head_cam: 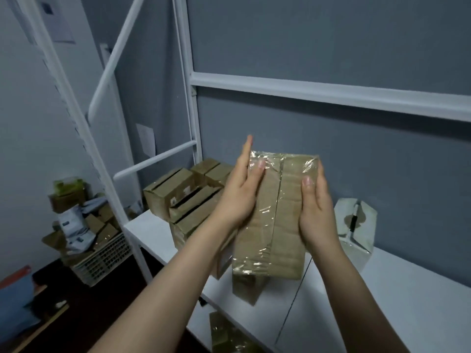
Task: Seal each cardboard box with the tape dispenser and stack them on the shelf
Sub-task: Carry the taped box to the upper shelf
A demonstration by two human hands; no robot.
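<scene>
Your left hand (239, 197) presses flat-fingered, right hand (316, 212) seemingly wraps the taped box (280, 225); slick tape could let it slide, landing skewed on the lower box (244, 289).

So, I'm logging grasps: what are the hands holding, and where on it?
A taped cardboard box, between both hands: left hand on its left side, right hand on its right side, thumbs on top.
</scene>
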